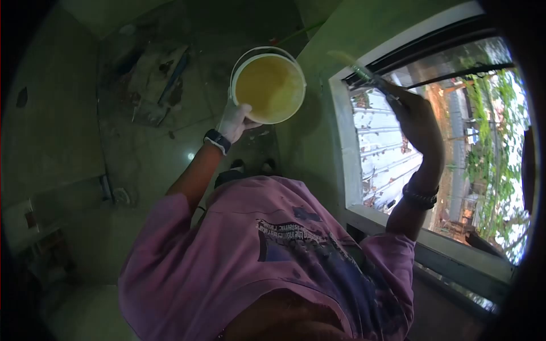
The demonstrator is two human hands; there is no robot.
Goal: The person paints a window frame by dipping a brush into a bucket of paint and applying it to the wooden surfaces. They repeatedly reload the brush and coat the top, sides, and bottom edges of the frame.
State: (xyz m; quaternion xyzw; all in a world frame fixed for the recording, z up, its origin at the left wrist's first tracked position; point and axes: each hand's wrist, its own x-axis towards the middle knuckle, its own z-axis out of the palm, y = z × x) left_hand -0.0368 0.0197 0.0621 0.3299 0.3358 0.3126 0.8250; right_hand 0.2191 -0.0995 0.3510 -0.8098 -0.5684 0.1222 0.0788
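My left hand (234, 121) is closed on the edge of a white bucket (303, 90), with the thumb over the rim. Yellowish paint (267, 85) fills the bucket's round opening, and its thin wire handle arcs over the far side. On the right, my right hand (420, 116) is wrapped around the handle of a paintbrush (367, 74). The brush points left, its pale bristles (343, 57) close to the green wall (324, 62) at the corner of the window frame (343, 131).
Through the window show white slats (381, 150) and green plants (492, 131). Flat scraps (151, 108) and a blue strip (175, 74) lie on the floor at the upper left. My feet (268, 165) are below the bucket, near the wall.
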